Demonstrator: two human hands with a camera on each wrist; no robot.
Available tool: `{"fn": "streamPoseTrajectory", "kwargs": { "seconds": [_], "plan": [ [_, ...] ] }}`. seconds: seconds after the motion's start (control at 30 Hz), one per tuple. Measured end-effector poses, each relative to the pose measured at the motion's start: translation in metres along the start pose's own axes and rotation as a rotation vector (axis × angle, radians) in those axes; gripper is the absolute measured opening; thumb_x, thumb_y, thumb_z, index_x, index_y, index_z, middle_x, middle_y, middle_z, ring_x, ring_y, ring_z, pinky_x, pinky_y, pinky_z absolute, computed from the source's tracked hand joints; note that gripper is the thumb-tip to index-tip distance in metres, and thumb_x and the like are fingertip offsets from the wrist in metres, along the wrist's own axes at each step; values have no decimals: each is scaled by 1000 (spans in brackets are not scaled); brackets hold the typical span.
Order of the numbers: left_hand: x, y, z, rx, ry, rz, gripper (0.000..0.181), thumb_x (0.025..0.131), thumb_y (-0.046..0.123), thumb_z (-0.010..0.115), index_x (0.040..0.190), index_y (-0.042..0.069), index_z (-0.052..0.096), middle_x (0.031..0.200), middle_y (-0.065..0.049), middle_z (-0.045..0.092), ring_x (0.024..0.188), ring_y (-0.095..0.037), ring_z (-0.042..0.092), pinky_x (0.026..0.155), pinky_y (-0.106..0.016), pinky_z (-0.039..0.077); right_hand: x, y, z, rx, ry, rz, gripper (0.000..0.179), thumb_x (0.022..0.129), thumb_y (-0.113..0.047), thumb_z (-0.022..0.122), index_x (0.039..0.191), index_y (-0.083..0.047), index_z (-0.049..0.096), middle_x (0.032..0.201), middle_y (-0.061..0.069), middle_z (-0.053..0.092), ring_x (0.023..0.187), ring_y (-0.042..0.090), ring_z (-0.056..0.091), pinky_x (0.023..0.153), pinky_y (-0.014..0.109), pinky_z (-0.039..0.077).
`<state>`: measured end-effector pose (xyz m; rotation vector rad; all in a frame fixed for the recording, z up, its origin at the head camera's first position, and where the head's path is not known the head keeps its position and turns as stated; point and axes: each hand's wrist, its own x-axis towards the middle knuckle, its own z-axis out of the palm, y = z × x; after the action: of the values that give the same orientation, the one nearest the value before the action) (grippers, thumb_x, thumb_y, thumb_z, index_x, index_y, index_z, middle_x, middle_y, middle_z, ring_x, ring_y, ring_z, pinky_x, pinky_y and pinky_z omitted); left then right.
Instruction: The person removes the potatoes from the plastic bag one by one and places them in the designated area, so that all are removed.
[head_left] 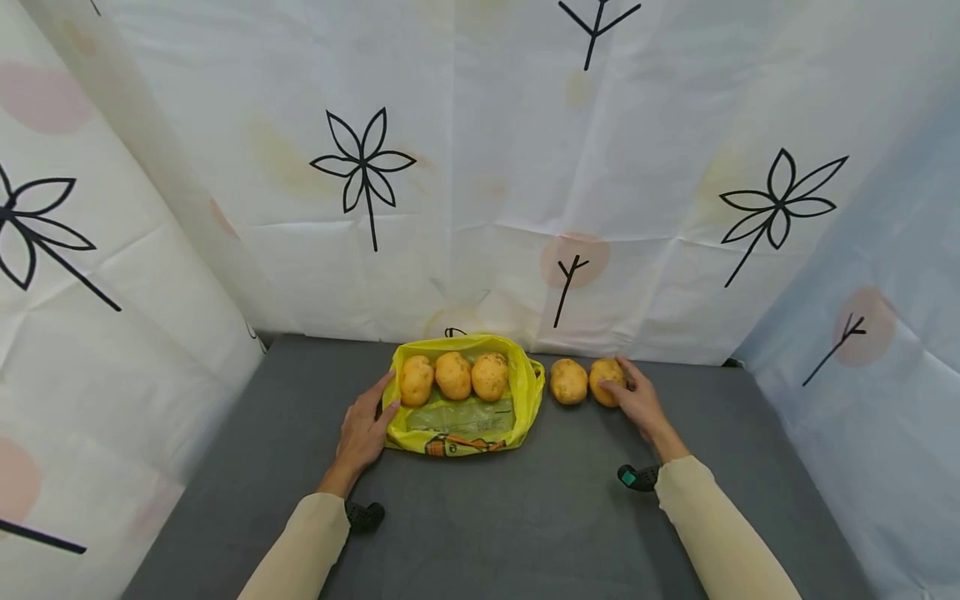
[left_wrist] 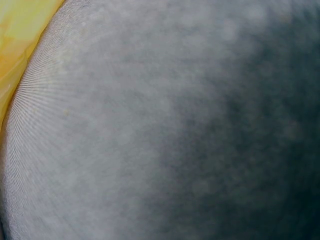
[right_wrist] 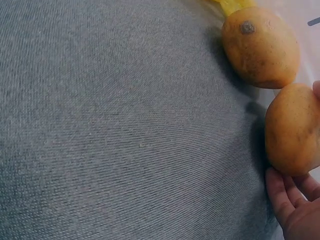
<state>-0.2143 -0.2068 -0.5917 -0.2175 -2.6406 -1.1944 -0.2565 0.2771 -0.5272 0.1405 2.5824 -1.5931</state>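
Observation:
A yellow plastic bag (head_left: 525, 421) lies with its mouth spread on the dark grey table, and three potatoes (head_left: 453, 376) sit in a row inside it. My left hand (head_left: 363, 429) holds the bag's left edge, thumb over the rim. The left wrist view shows only a strip of the yellow bag (left_wrist: 15, 45). To the right of the bag, two potatoes stand side by side. My right hand (head_left: 637, 400) grips the farther right potato (right_wrist: 292, 130) between thumb and fingers. Its neighbour, the other potato (right_wrist: 260, 47), is nearer the bag and untouched.
A white cloth wall (head_left: 480, 275) with leaf drawings rises behind the table's back edge, close to the potatoes. Further cloth walls stand left (head_left: 112, 358) and right (head_left: 847, 433). The grey table surface (head_left: 510, 525) extends in front of the bag.

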Motion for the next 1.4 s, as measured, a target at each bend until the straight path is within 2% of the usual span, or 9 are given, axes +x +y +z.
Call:
{"fn": "streamPoseTrajectory", "kwargs": {
  "seconds": [0.3, 0.53, 0.73, 0.93, 1.17, 1.3, 1.4],
  "plan": [
    [1, 2, -1, -2, 2, 0, 56, 107, 40, 48, 160, 25, 37, 155, -16, 43, 139, -42, 40, 111, -66, 19, -3, -4, -2, -8, -27, 4, 75, 105, -33, 58, 165, -13, 17, 159, 31, 25, 138, 48, 37, 107, 62, 37],
    [1, 2, -2, -4, -2, -6, 56, 107, 40, 48, 160, 26, 36, 156, -15, 43, 139, -41, 40, 112, -66, 19, -3, -5, -2, -18, -39, 14, 75, 105, -36, 56, 164, -11, 18, 161, 31, 20, 141, 49, 32, 108, 62, 36],
    [1, 2, -2, -4, -4, -7, 56, 107, 40, 48, 160, 25, 36, 156, -15, 43, 139, -41, 40, 112, -66, 19, -4, -5, 2, -17, -8, 17, 76, 103, -37, 58, 163, -9, 21, 155, 33, 30, 134, 49, 42, 103, 60, 41],
    [0, 3, -2, 2, -7, -13, 56, 107, 41, 48, 159, 26, 37, 155, -16, 44, 138, -41, 41, 111, -66, 20, -8, -5, 1, -24, -29, 12, 78, 104, -41, 57, 164, -10, 17, 154, 34, 31, 133, 49, 42, 104, 61, 39],
    [-1, 2, -1, -3, 0, -3, 55, 107, 41, 48, 159, 25, 38, 154, -16, 45, 137, -42, 42, 111, -66, 21, -11, -8, -1, -67, -3, 11, 81, 103, -42, 58, 164, -10, 16, 152, 35, 33, 135, 49, 41, 104, 62, 40],
    [-1, 2, -1, -4, 4, 3, 55, 107, 41, 49, 159, 25, 38, 154, -16, 46, 136, -42, 42, 111, -66, 21, -12, -14, -2, -112, 33, -12, 81, 102, -41, 61, 164, -9, 18, 151, 34, 33, 136, 50, 37, 102, 62, 40],
    [-1, 2, -2, -3, 2, 1, 55, 107, 40, 48, 159, 24, 37, 154, -16, 45, 137, -42, 41, 111, -66, 21, -13, -20, -2, -159, 72, -55, 79, 101, -39, 63, 163, -9, 23, 149, 33, 35, 136, 52, 33, 104, 65, 35]
  ]
}}
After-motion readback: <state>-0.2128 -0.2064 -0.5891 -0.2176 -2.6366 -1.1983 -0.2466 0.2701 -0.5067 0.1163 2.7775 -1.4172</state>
